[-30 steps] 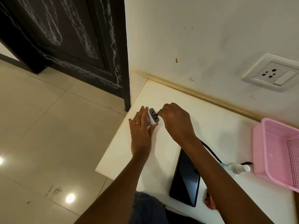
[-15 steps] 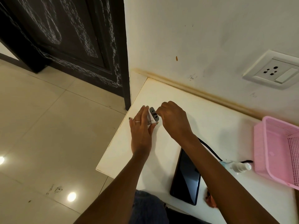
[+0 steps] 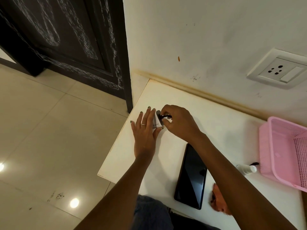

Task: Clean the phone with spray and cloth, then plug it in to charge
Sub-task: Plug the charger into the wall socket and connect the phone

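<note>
A small white charger adapter (image 3: 157, 121) sits near the far left corner of the white table (image 3: 216, 130). My left hand (image 3: 145, 135) holds it from the left, fingers wrapped around its side. My right hand (image 3: 179, 123) pinches the black cable plug (image 3: 163, 116) against the adapter's dark port face. The black phone (image 3: 191, 176) lies screen up near the table's front edge, beneath my right forearm. A small clear spray bottle (image 3: 246, 169) lies on its side to the right. An orange cloth (image 3: 219, 203) shows partly under my right arm.
A pink plastic basket (image 3: 285, 153) stands at the table's right. A white wall socket with a switch (image 3: 279, 69) is on the wall above the table. A dark door (image 3: 66, 39) and tiled floor (image 3: 41, 130) lie to the left.
My right hand has pushed the black cable plug closer onto the adapter's port face. My left hand keeps holding the adapter in the same spot.
</note>
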Motion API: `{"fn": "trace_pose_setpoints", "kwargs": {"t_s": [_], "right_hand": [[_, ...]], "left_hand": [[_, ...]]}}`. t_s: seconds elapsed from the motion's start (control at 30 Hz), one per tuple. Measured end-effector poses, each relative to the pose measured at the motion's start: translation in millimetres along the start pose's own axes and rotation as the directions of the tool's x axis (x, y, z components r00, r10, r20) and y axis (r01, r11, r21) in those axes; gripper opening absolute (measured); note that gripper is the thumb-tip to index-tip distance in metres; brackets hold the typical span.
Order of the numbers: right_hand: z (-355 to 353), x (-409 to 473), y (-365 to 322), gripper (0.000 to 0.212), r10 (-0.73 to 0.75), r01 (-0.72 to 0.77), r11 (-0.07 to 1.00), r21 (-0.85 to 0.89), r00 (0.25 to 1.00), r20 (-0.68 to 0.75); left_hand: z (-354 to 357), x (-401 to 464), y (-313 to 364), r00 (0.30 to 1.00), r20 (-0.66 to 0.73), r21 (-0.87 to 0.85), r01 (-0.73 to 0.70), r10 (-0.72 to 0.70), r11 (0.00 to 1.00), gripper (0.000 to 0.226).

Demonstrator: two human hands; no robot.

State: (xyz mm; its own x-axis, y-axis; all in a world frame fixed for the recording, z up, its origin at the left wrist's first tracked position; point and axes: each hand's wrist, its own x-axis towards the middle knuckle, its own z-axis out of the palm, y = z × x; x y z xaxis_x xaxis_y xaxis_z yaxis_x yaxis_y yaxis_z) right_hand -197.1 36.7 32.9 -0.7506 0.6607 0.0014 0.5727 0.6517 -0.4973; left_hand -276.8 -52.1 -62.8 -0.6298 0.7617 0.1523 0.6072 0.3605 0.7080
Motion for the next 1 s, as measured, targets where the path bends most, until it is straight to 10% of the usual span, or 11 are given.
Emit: {"fn": "trace_pose_setpoints", "kwargs": {"t_s": [0.23,0.7,1.0], "right_hand": [[4.6,-0.4,-2.6,0.071,0.044,-0.054,0.998,0.044,0.98,0.195],[-3.8,-10.2,14.5,0.059,0.21,-0.193,0.92,0.341,0.978,-0.013],[-70.0,-24.1,26.7,0.053,0.45,-0.044,0.662,0.748,0.822,-0.35]], "left_hand": [[-2.8,-1.1,3.0,0.999,-0.009,0.038,-0.045,0.045,0.998,0.06],[2.1,0.8,4.4,1.0,0.002,0.013,0.009,-0.009,1.0,0.086],[2.2,0.5,3.5,0.999,0.032,0.185,0.006,-0.013,0.983,0.09]]}}
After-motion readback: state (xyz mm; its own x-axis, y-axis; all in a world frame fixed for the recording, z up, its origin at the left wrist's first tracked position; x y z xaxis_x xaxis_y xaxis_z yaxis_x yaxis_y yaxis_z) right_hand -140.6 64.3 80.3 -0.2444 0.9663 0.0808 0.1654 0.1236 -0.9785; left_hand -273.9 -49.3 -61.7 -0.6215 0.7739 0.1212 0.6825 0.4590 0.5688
